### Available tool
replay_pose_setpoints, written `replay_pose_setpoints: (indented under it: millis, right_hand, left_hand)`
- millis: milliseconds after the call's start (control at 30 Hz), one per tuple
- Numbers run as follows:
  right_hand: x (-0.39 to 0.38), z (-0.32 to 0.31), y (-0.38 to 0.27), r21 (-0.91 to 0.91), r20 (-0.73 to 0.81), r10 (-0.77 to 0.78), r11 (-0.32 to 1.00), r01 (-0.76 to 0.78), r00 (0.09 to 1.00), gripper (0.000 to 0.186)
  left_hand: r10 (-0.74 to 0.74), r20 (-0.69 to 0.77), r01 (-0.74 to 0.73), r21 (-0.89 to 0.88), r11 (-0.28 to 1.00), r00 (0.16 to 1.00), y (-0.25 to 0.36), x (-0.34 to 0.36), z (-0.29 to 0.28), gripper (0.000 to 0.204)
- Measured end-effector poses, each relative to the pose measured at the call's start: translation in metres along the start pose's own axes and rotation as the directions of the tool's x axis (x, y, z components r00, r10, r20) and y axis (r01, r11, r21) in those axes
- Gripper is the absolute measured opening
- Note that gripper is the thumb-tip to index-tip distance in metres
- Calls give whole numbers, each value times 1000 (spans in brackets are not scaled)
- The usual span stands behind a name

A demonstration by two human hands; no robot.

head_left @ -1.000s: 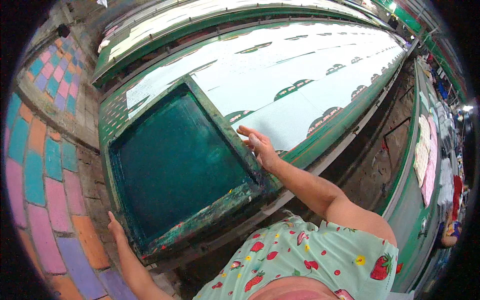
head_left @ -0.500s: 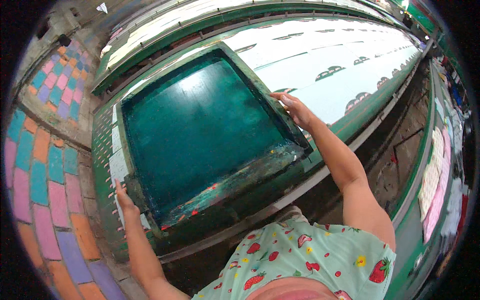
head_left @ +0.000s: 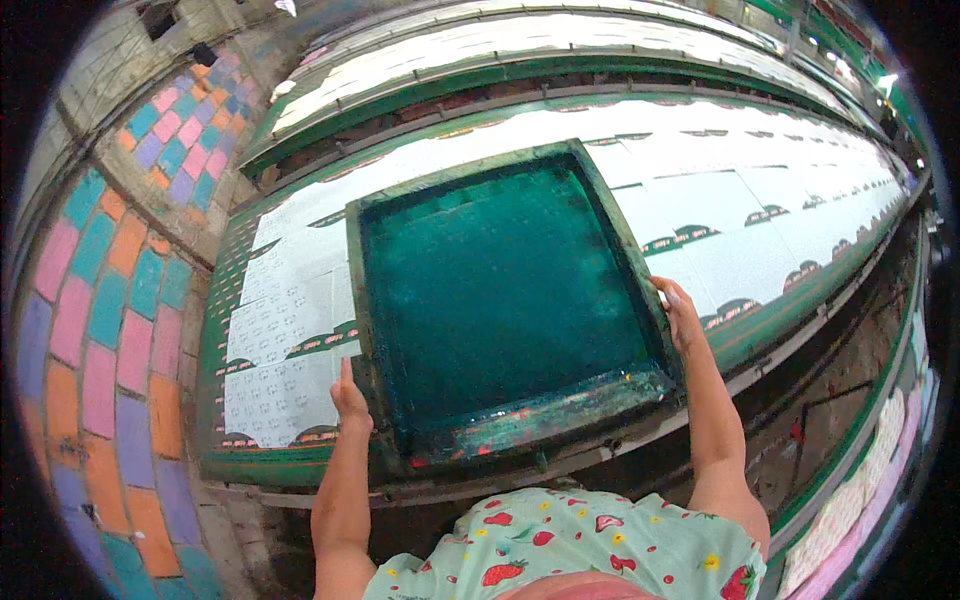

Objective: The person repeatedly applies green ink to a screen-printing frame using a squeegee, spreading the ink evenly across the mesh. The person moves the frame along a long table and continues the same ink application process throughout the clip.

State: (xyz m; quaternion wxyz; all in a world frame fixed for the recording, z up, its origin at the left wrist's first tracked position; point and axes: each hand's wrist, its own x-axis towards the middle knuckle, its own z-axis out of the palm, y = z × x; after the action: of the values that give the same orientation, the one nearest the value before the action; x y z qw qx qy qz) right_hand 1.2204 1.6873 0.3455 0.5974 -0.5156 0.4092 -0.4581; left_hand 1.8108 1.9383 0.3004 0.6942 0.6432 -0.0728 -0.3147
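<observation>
A large screen printing frame [head_left: 500,290] with a dark green mesh lies over the long green table in front of me. Its wooden rim is stained dark, with smears of red and pale paint along the near side. My left hand [head_left: 351,400] grips the near part of its left edge, one finger pointing forward. On the opposite edge my right hand [head_left: 680,315] has hold of the rim, fingers partly hidden. Left of the frame, white fabric pieces [head_left: 290,300] carry rows of small printed motifs. Whether the frame touches the fabric beneath, I cannot tell.
More white pieces [head_left: 740,190] with scalloped edges cover the green table [head_left: 270,465] to the right. A second long table [head_left: 400,72] runs behind it. Coloured paving [head_left: 130,340] lies at the left. Cream and pink cloths [head_left: 850,500] rest at the lower right.
Both hands have shifted the screen printing frame to the right along the table. Printed white fabric now shows at its left, where the frame was. My view has moved too.
</observation>
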Motion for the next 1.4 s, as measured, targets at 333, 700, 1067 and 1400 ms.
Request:
replay_pose_setpoints:
  millis: [333, 700, 1067, 1400]
  right_hand:
    - [9, -75, 7, 23, -7, -37, 999, 37, 999, 74]
    - [18, -133, 7, -54, -50, -66, 997, 63, 997, 71]
    - [-78, -6, -31, -692, 606, -203, 343, 636, 769, 50]
    - [-142, 53, 13, -664, 734, -105, 91, 742, 671, 49]
  left_hand:
    - [35, -52, -20, 261, 965, 998, -41, -15, 28, 61]
    - [174, 92, -196, 372, 907, 980, -55, -47, 82, 72]
    - [188, 65, -191, 571, 798, 980, -69, -34, 65, 85]
    - [94, 58, -105, 758, 644, 994, -81, -32, 80, 100]
